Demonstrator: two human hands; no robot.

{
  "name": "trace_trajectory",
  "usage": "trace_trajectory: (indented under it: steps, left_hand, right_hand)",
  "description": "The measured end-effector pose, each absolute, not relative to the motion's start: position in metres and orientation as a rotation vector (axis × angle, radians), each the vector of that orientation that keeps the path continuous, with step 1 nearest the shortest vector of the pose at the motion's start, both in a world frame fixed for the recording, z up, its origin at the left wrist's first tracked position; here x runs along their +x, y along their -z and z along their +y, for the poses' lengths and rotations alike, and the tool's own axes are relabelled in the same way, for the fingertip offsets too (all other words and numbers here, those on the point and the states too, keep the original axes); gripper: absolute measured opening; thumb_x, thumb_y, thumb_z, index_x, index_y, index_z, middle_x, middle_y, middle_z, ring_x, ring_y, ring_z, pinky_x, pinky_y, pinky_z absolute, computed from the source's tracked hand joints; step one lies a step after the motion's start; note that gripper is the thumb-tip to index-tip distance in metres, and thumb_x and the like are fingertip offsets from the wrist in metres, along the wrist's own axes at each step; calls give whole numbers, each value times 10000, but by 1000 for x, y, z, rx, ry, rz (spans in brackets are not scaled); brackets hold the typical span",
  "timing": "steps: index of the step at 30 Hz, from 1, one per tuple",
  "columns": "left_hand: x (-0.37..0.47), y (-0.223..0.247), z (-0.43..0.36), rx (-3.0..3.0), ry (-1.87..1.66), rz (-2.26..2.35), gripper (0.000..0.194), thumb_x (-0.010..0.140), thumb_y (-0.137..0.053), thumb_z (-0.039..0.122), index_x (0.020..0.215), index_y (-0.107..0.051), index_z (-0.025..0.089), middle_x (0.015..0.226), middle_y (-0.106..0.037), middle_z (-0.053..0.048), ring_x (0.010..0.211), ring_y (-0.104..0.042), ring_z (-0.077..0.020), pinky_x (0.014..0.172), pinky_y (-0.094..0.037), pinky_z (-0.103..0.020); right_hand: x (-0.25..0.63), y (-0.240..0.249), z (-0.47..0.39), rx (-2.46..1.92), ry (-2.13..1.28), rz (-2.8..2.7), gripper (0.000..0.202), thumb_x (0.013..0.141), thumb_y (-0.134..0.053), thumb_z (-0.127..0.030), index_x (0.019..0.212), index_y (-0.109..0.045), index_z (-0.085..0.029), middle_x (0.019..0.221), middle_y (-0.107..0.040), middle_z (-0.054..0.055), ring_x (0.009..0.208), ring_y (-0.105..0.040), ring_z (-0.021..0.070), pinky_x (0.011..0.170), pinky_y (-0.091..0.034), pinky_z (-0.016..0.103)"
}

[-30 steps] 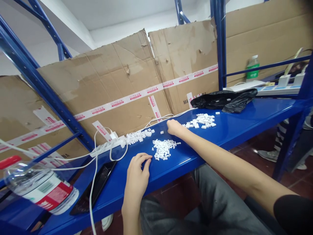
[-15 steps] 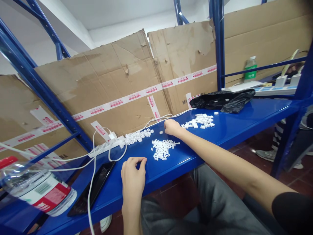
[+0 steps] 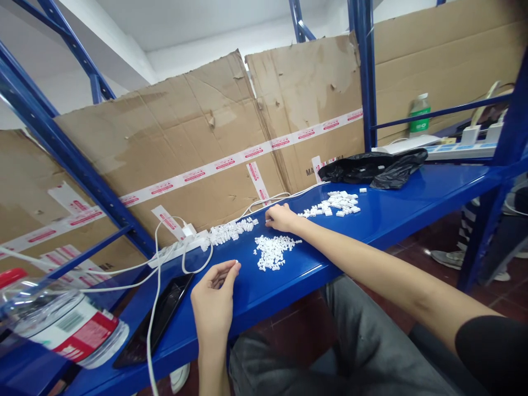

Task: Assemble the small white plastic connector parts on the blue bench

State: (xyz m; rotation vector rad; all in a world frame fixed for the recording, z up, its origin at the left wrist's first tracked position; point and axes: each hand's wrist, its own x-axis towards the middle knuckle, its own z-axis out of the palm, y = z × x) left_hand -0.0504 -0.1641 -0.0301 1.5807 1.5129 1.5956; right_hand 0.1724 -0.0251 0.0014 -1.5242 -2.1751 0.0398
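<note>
My left hand point(image 3: 215, 291) is held over the front edge of the blue shelf, thumb and forefinger pinched on a tiny white plastic piece point(image 3: 236, 262), most of which the fingertips hide. Farther back, my right hand point(image 3: 282, 218) has its fingertips closed at a small white rectangular plastic piece point(image 3: 268, 221) on the shelf surface. Just in front of it lies a heap of small white plastic pieces point(image 3: 273, 254). A row of white pieces point(image 3: 231, 231) spreads to its left, and a pile of white rectangular pieces point(image 3: 342, 203) lies to its right.
A white power strip point(image 3: 175, 252) with cables runs along the back left. Near it are a black tray point(image 3: 165, 313) and a large plastic bottle point(image 3: 70, 324). A black plastic bag point(image 3: 371, 169) lies at the back right. Cardboard point(image 3: 185, 137) walls off the rear.
My right hand has shifted left, and its fingertips have closed on the lone white piece. My left hand has moved slightly left and turned, showing a white speck at its fingertips.
</note>
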Motion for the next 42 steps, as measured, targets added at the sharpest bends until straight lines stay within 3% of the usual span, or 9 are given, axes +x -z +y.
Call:
trace_trajectory:
  steps: [3,6,9,13,18,27,35,42]
  left_hand:
    - [-48,32,-165,1501,-1684,1507,382,680,-804,405,957,-785,143,936,-799,-105,934,-762,-288,928,-600,-423]
    - [-45,34,-165,1464,-1728,1514,367,702,-794,371,987,-788,141,979,-801,-114,963,-766,-296,937,-608,-436]
    - [-45,33,-166,1436,-1747,1461,363,682,-807,358,963,-787,128,935,-803,-116,911,-776,-294,889,-633,-423]
    - [-48,29,-168,1442,-1789,1449,350,648,-828,367,897,-785,124,874,-800,-112,874,-779,-302,857,-643,-416]
    - [-53,25,-172,1437,-1901,1556,320,635,-814,361,870,-793,145,898,-802,-103,894,-772,-311,878,-632,-425]
    - [-57,29,-167,1517,-1813,1607,274,680,-771,347,867,-796,148,935,-800,-113,923,-768,-319,893,-623,-433]
    - [-60,31,-165,1658,-1722,1615,247,728,-742,364,861,-815,169,935,-806,-100,933,-765,-303,899,-616,-408]
    - [-63,29,-166,1654,-1684,1668,262,707,-757,418,827,-831,197,907,-812,-75,935,-759,-310,911,-597,-407]
  right_hand:
    - [166,-5,-30,-1336,-18,-2173,182,969,-596,-184,1002,-765,-125,1038,-747,116,1026,-661,216,915,-453,315]
    - [154,-5,-38,-965,-251,-2150,201,969,-606,-217,1002,-773,-111,894,-753,78,825,-670,154,791,-481,260]
    - [139,-1,-48,-697,-707,-2078,231,871,-753,-311,967,-777,-102,741,-734,47,652,-678,135,680,-510,250]
    - [126,4,-61,-556,-1084,-2020,334,705,-881,-371,891,-773,-115,687,-733,32,595,-680,133,618,-527,236]
    - [119,9,-69,-479,-1349,-2059,347,684,-891,-320,935,-773,-111,779,-769,55,609,-688,114,588,-510,208]
    - [112,16,-66,-412,-1469,-2068,426,675,-896,-255,1063,-789,-114,787,-764,41,658,-688,112,687,-548,234]
    - [112,17,-63,-434,-1494,-2063,341,719,-859,-243,1026,-799,-105,726,-750,32,668,-697,124,685,-550,233]
    - [113,15,-63,-399,-1552,-2041,370,683,-884,-266,999,-797,-94,758,-753,44,677,-704,132,680,-556,241]
